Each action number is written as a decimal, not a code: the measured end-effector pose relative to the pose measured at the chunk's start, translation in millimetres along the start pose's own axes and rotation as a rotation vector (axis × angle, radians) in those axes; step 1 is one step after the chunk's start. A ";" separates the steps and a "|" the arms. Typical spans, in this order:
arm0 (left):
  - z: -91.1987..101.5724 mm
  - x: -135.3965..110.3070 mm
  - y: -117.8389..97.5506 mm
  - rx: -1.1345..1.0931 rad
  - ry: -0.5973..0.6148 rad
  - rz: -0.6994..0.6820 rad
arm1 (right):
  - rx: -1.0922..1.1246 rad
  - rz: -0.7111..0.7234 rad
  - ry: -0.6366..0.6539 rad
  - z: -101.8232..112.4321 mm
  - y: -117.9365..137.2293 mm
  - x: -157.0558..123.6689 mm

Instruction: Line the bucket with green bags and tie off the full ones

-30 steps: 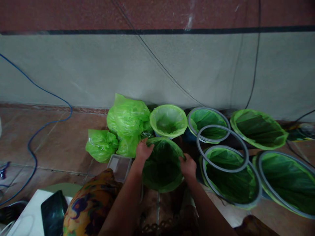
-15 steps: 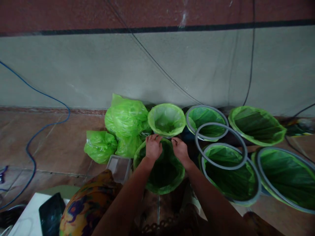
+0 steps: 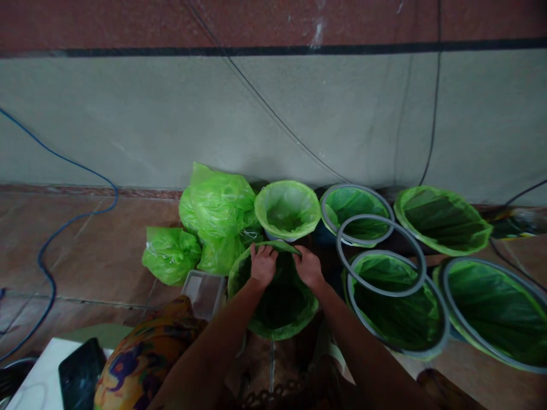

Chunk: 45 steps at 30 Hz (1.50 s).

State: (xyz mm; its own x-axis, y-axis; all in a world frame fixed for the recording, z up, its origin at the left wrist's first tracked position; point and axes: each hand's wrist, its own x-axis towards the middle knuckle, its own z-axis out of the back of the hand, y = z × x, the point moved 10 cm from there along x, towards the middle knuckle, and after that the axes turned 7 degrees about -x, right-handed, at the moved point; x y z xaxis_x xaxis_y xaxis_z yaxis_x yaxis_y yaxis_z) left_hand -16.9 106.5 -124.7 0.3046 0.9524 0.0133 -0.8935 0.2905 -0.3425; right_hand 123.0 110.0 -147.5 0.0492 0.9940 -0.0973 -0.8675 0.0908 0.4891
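A bin with a green plastic bin liner point(image 3: 280, 331) spread over its rim stands right in front of me. My left hand point(image 3: 264, 265) is closed on the liner at the far side of the rim, with the fingers curled over the edge. A short way to the right, my right hand point(image 3: 308, 266) pinches the same edge between thumb and fingers. Just behind stands a smaller white bin lined with a pale green bag point(image 3: 287, 209). The bottom of the near bin is dark and its contents cannot be made out.
Filled green bags point(image 3: 217, 205) and a clear plastic box point(image 3: 204, 293) sit to the left. At right are several lined bins, some with grey rings; a loose grey ring point(image 3: 380, 218) lies across two. A phone point(image 3: 82, 373) rests on a white surface. A blue cable point(image 3: 53, 279) crosses the floor.
Both hands have come slightly down towards me along with the liner's far edge, and the right hand has shifted a little left. The whole view has also shifted slightly.
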 end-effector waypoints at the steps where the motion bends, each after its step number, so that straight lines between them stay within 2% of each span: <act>1: 7.3 -0.3 1.5 -0.015 -0.030 0.034 | 0.009 0.011 -0.027 3.7 0.7 1.0; 4: 34.9 3.1 8.8 -0.082 -0.159 0.156 | 0.038 0.041 -0.104 15.1 5.5 8.1; 6: 46.4 9.6 13.9 -0.108 -0.199 0.205 | 0.026 0.078 -0.095 15.6 13.4 15.7; 8: 44.2 20.1 14.7 -0.097 -0.129 0.178 | -0.018 0.123 -0.027 8.4 22.6 23.0; 11: 23.2 31.7 16.1 -0.040 0.096 0.104 | -0.094 0.178 0.099 -6.3 30.9 27.7; 13: 12.0 32.7 22.3 -0.008 0.206 0.109 | -0.129 0.206 0.156 -12.4 31.7 26.9; 16: 9.6 29.7 31.0 0.013 0.245 0.142 | -0.169 0.219 0.202 -14.6 27.0 23.8; 19: 18.5 26.2 38.5 -0.004 0.198 0.161 | -0.190 0.123 0.167 -7.6 13.3 20.6; 22: 30.4 26.2 56.7 -0.100 0.136 0.237 | -0.179 -0.077 0.096 0.3 -9.0 7.0; 26: 39.0 30.7 86.0 -0.339 0.072 0.394 | -0.113 -0.317 0.024 1.3 -38.3 -37.9; 29: 34.9 36.3 82.7 -0.390 0.106 0.373 | -0.057 -0.377 -0.057 7.2 -47.8 -68.2; 32: 21.9 37.6 65.2 -0.311 0.204 0.312 | -0.011 -0.296 -0.196 27.2 -38.0 -67.3; 35: 12.1 34.3 53.4 -0.278 0.237 0.302 | 0.037 -0.132 -0.218 37.5 -14.7 -35.8; 38: 8.2 29.5 50.2 -0.292 0.226 0.298 | 0.016 -0.030 -0.103 26.2 3.5 -1.3; 40: 8.2 26.3 51.4 -0.267 0.210 0.285 | -0.033 0.017 -0.007 11.9 10.6 11.4; 45: 0.0 16.3 60.7 -0.106 0.237 0.286 | -0.141 0.101 0.139 -14.1 13.6 10.4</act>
State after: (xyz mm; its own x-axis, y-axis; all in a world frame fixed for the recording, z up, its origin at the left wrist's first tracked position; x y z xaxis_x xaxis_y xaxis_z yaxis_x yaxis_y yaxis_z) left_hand -66.1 139.7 -145.3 0.1270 0.9423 -0.3097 -0.9180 -0.0065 -0.3964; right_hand 104.8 120.8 -154.1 -0.1016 0.9789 -0.1774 -0.9256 -0.0277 0.3774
